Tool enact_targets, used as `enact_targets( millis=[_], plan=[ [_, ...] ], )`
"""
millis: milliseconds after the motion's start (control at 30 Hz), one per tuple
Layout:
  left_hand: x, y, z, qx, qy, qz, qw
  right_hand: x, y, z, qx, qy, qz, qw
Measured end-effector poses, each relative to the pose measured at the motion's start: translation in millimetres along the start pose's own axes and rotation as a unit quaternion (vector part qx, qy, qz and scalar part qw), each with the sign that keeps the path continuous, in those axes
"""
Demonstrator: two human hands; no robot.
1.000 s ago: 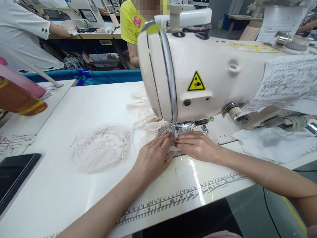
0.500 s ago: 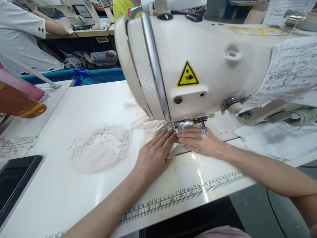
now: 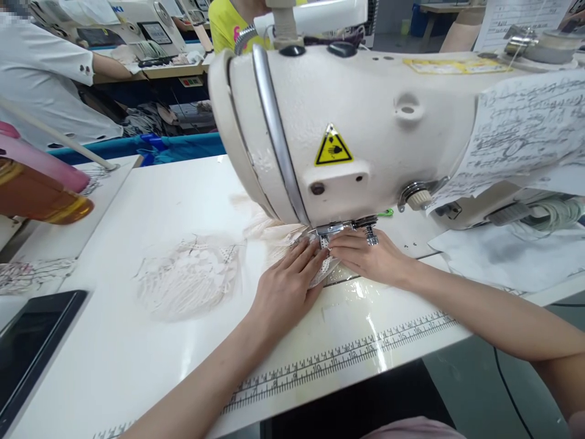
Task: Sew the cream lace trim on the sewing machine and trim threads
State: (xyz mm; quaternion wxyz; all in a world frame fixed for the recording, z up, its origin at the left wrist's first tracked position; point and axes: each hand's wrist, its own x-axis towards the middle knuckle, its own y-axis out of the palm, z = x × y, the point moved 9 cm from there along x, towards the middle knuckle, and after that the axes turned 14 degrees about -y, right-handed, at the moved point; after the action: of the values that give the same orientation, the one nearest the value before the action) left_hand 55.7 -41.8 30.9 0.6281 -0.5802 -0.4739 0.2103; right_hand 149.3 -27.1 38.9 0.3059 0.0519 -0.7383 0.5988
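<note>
A cream sewing machine (image 3: 365,128) stands on the white table (image 3: 150,360). Under its presser foot (image 3: 331,233) lies a pale lace piece (image 3: 320,274). My left hand (image 3: 286,286) lies flat on the lace just left of the foot, fingers stretched toward the needle. My right hand (image 3: 370,256) presses flat on the lace from the right, fingertips close to the foot. More of the pale fabric (image 3: 269,228) trails behind the machine head.
A heap of lace pieces (image 3: 189,277) lies left of my hands. A dark tablet (image 3: 27,347) sits at the table's left edge, an amber and pink bottle (image 3: 36,189) above it. A printed ruler (image 3: 338,356) runs along the front edge. Other people work at benches behind.
The view has shifted closer to the machine head. Both hands have crept slightly forward with the lace toward the presser foot.
</note>
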Motion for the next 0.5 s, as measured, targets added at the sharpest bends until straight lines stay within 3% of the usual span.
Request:
enact_targets(
  millis=[333,500],
  plan=[
    [3.5,7.6,7.0,-0.011,-0.020,0.014,1.000,0.9,-2.9,-4.4,-0.060,0.034,0.013,0.998],
    [1.4,4.0,0.1,0.000,0.038,-0.020,0.999,0.4,-3.7,-3.6,-0.064,0.037,0.015,0.997]
  ],
)
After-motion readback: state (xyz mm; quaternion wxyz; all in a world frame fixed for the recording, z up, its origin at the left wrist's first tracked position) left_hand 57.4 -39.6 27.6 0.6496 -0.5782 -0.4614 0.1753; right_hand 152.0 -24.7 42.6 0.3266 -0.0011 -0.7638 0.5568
